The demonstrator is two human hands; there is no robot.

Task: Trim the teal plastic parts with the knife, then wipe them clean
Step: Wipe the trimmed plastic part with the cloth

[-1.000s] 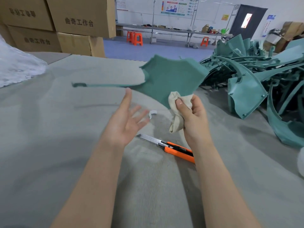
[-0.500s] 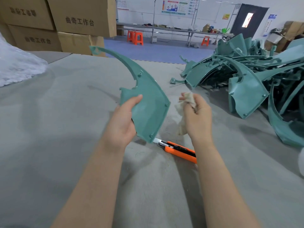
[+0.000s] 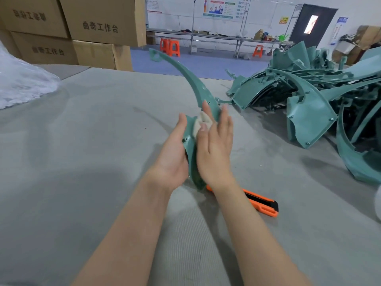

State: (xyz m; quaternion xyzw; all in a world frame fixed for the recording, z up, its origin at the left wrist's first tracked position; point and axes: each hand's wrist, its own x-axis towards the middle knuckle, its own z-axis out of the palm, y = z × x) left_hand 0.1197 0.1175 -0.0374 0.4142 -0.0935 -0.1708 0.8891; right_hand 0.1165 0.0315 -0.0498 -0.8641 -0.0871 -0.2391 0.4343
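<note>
Two flat hands on curved teal part: left hand backing, right hand pressing cloth.
Below part, knife, tip behind wrist; right of part, teal pile.

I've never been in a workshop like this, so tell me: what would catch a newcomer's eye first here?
A curved teal plastic part stands up between the left hand and right hand at centre, the right pressing a pale cloth against it. A heap of matching teal parts sprawls at right, and an orange utility knife lies beneath the right forearm.
</note>
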